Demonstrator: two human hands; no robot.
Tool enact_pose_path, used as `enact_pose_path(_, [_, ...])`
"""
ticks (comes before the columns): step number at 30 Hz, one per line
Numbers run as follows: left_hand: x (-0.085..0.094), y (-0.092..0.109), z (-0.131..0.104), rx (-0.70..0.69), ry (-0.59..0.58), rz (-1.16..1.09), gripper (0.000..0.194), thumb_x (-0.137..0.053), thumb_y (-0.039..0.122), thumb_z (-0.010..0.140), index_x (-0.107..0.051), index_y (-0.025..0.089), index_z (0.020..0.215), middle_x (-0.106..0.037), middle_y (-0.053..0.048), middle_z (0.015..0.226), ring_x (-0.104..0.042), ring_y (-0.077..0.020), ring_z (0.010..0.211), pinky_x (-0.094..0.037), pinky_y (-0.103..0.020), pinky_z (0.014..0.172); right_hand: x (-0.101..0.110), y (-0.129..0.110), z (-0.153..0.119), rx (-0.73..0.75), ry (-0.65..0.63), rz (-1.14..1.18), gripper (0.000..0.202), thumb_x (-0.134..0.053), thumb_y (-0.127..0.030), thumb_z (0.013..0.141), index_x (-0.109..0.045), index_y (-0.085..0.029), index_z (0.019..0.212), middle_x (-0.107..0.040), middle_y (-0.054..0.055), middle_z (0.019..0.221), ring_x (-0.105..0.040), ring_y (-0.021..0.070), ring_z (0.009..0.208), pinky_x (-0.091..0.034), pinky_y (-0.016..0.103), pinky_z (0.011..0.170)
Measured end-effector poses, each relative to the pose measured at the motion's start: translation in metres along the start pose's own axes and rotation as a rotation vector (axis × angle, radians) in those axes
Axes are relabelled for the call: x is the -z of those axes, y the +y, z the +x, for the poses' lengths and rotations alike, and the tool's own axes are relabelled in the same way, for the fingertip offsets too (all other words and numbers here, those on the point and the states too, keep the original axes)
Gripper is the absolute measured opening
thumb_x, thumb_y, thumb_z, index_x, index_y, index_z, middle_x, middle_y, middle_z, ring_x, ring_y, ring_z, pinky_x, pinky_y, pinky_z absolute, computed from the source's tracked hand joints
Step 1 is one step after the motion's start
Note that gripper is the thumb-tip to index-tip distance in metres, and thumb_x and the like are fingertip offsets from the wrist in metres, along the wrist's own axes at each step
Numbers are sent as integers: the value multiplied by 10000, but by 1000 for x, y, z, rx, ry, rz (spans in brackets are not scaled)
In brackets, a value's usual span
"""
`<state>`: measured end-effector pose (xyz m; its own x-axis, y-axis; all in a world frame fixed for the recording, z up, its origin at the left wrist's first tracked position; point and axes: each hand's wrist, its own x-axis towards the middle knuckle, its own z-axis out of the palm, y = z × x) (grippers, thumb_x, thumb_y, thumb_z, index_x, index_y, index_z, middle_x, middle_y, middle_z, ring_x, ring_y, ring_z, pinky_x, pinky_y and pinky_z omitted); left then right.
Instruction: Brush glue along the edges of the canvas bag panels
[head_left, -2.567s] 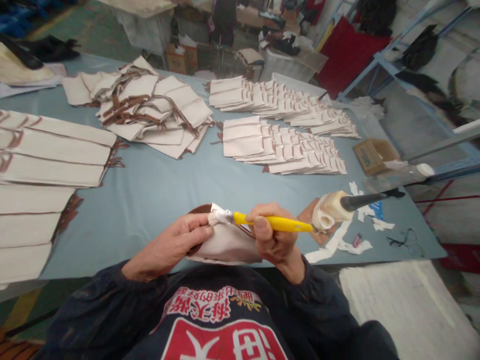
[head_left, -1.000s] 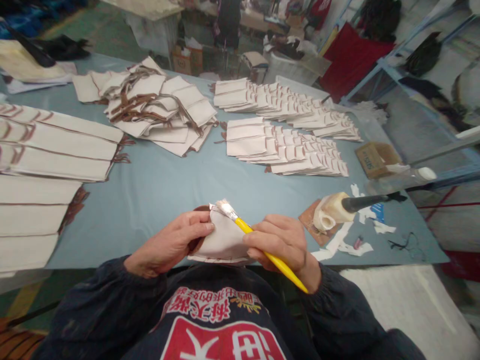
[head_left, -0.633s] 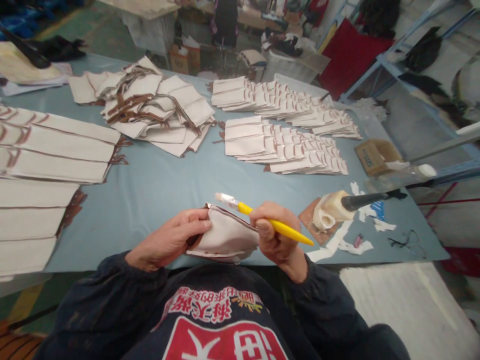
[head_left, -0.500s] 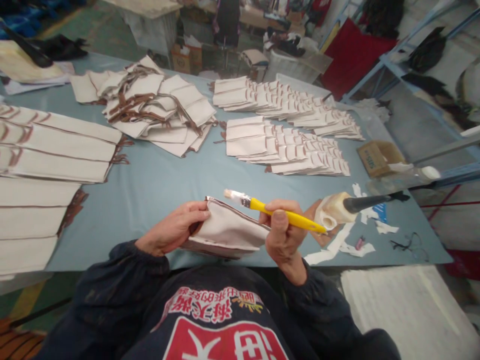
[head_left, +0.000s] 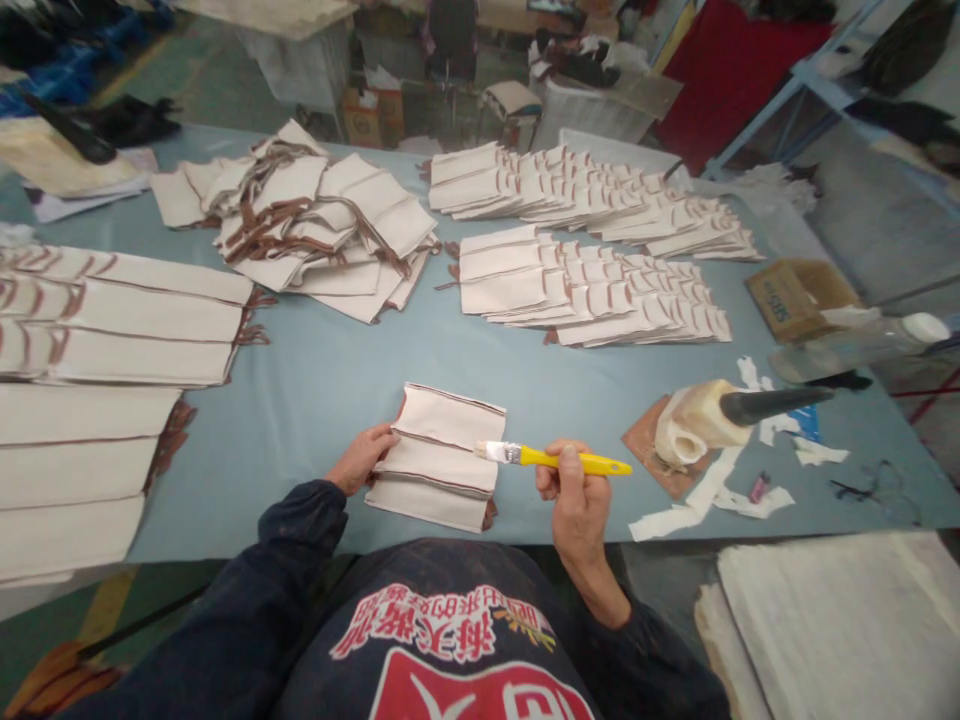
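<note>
In front of me a cream fabric panel (head_left: 442, 455) with dark seams and brown edging lies flat on the table. My left hand (head_left: 365, 457) pinches its left edge, with the fingertips partly over the fabric. My right hand (head_left: 574, 490) is closed round the yellow handle of a paintbrush (head_left: 555, 459). The brush points left, and its whitish bristles are over the panel's right edge; whether they touch the fabric I cannot tell. To the right of that hand a stained cream container (head_left: 686, 425) with a black handle sticking out rests on a brown board (head_left: 645, 435).
Rows of overlapping cream panels (head_left: 502, 275) lie at the back right, more (head_left: 150, 330) on the left, and a loose pile (head_left: 330, 220) behind. White strips (head_left: 690, 505), a cardboard box (head_left: 795, 300), a clear bottle (head_left: 847, 350) and glasses (head_left: 877, 490) occupy the table's right side.
The panel, earlier raised and bent between both hands, now lies flat on the table. My right hand has let go of its edge and moved slightly right and down, keeping the paintbrush.
</note>
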<state>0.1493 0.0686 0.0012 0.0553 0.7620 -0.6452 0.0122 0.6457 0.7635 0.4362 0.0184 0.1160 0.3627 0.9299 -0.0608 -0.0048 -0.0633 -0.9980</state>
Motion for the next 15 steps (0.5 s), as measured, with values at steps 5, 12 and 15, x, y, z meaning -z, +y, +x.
enact_pose_path(5, [0,-2,-12,-31,114,110,350,-743,426,708,-736,161,936,-659,42,626,-528,-137,506,-371,-224,458,-14,-1,7,-255,33,308,423,-649,-651,885,-588,-233,876,-447,-110,491,-347,82,420,-298,219,432])
enact_pose_path(12, [-16,0,-31,-70,7,230,446,-646,617,762,-700,191,881,-754,-45,768,-695,-249,725,-582,-348,731,-12,-22,17,-449,121,581,399,-806,-557,765,-583,-238,857,-370,-140,486,-256,59,421,-261,183,431])
enact_pose_path(15, [-22,6,-35,-189,56,362,410,-650,624,755,-663,218,812,-732,-43,785,-685,-294,860,-567,-377,839,-2,-28,17,-464,145,626,418,-835,-561,738,-594,-238,851,-369,-140,491,-248,57,430,-269,177,435])
